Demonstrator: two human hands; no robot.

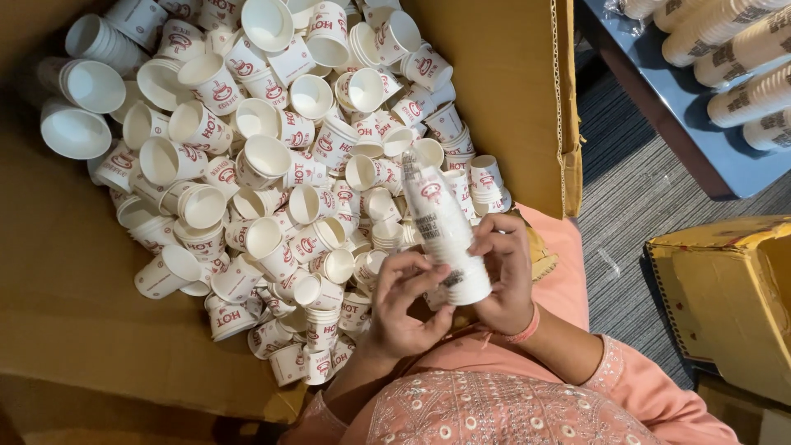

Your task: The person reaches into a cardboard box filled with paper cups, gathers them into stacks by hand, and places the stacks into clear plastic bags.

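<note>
White stack of nested paper cups (445, 231) held tilted between both hands, left hand (404, 305) and right hand (503, 276) fingers closed around its lower end, loose paper cups (264, 156) heaped in cardboard box (74, 313) beyond the fingers

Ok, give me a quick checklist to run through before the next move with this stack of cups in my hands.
1. Both hands on the nested stack of cups: ok, left hand and right hand grip its lower end.
2. Stack straight: ok, cups sit aligned.
3. Loose cups in reach: ok, heaped in the cardboard box.
4. Cup count in stack: cannot tell.
5. Finished stacks on the blue table: ok, lying in rows.
</note>
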